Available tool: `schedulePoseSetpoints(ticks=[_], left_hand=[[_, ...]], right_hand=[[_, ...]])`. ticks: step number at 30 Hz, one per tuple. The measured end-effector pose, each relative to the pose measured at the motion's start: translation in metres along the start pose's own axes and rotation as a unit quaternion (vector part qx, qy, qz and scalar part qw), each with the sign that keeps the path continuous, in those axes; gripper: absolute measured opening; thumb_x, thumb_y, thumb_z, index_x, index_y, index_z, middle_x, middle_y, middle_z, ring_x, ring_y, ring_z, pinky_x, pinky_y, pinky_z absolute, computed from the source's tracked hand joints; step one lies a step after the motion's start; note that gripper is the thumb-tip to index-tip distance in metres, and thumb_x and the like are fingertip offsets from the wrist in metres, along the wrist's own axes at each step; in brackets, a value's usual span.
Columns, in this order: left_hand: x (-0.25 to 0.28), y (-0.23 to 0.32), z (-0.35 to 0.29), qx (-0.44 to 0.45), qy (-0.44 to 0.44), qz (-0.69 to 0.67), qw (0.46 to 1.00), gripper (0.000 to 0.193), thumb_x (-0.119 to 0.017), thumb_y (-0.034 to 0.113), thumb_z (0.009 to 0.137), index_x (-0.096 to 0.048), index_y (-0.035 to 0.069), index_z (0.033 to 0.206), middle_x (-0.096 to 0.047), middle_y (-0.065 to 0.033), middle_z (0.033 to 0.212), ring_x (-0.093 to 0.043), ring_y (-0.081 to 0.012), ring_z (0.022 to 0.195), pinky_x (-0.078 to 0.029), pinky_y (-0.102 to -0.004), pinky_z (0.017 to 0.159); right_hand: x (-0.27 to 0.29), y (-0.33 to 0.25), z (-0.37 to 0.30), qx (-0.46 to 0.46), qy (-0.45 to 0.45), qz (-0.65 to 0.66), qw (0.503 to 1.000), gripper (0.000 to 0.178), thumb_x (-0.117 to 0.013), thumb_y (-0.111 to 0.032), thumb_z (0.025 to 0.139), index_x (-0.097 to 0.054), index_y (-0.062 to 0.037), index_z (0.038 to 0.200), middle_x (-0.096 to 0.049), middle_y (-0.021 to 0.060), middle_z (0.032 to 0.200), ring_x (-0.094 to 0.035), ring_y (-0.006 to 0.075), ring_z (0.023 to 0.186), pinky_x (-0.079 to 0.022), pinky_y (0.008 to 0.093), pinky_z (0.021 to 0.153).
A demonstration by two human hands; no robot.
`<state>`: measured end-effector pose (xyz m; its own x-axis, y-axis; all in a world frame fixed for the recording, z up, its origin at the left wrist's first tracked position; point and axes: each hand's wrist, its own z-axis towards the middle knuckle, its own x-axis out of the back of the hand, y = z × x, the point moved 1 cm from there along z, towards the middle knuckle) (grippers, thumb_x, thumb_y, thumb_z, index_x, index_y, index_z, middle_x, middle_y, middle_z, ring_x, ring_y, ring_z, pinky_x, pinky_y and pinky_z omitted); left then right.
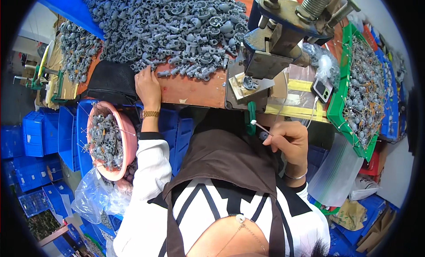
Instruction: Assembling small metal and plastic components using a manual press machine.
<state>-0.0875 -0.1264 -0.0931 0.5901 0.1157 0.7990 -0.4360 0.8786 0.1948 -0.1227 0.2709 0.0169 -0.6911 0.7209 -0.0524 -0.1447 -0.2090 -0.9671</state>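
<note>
My left hand (148, 87) reaches to the near edge of a big heap of grey plastic parts (164, 26) on the table. Its fingers are bent together at a small grey part; how firmly they grip it is hard to see. In front of the apron, my right hand (290, 142) pinches a thin stick (263, 127) with a white tip that points up and left. A small grey ball (263, 135) shows beside these fingers. Between the hands and farther off stands a metal bench press (272, 48), with a grey part (249, 83) on its base plate.
A pink tub (128, 139) of grey parts with thin wires stands at the left, near a black bag (110, 82). To the right are a phone (322, 89) and a green tray (337, 110) holding similar wired parts. Blue bins (33, 128) fill the left side.
</note>
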Motion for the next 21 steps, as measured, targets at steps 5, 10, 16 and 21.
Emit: schedulePoseSetpoints(ticks=[5, 10, 16, 21], left_hand=[[0.004, 0.008, -0.001, 0.030, 0.099, -0.083, 0.991, 0.028, -0.059, 0.005, 0.086, -0.061, 0.001, 0.113, -0.063, -0.0132, 0.094, -0.062, -0.0277, 0.086, -0.049, -0.0369, 0.077], [0.038, 0.098, -0.024, 0.280, -0.139, -0.766, 0.562, 0.035, -0.052, 0.001, 0.093, -0.048, 0.003, 0.127, -0.058, -0.0096, 0.105, -0.062, -0.0227, 0.100, -0.054, -0.0350, 0.084], [0.054, 0.166, -0.050, 0.368, -0.263, -0.826, 0.336, 0.036, -0.049, 0.005, 0.095, -0.040, 0.004, 0.130, -0.055, -0.0175, 0.118, -0.055, -0.0309, 0.114, -0.048, -0.0406, 0.099], [0.057, 0.181, -0.049, 0.348, -0.241, -0.867, 0.262, 0.031, -0.041, 0.015, 0.100, -0.042, 0.001, 0.128, -0.053, -0.0187, 0.123, -0.051, -0.0329, 0.119, -0.043, -0.0443, 0.104]], right_hand=[[-0.009, -0.002, 0.002, -0.073, 0.047, -0.032, 0.996, 0.012, -0.060, -0.003, 0.081, -0.067, 0.0050, 0.075, -0.057, 0.0059, 0.056, -0.051, 0.0093, 0.049, -0.035, 0.0210, 0.046], [-0.022, 0.025, 0.009, -0.085, 0.045, -0.123, 0.988, 0.017, -0.062, -0.010, 0.086, -0.066, 0.0011, 0.073, -0.060, 0.0030, 0.061, -0.053, 0.0073, 0.052, -0.038, 0.0207, 0.049], [-0.040, 0.048, 0.024, -0.131, 0.103, -0.093, 0.982, 0.023, -0.063, -0.013, 0.087, -0.062, -0.0002, 0.068, -0.059, 0.0007, 0.061, -0.052, 0.0044, 0.054, -0.038, 0.0200, 0.049], [-0.039, 0.056, 0.024, -0.138, 0.107, -0.111, 0.978, 0.025, -0.063, -0.015, 0.088, -0.062, -0.0002, 0.068, -0.059, 0.0005, 0.061, -0.052, 0.0039, 0.054, -0.039, 0.0199, 0.050]])
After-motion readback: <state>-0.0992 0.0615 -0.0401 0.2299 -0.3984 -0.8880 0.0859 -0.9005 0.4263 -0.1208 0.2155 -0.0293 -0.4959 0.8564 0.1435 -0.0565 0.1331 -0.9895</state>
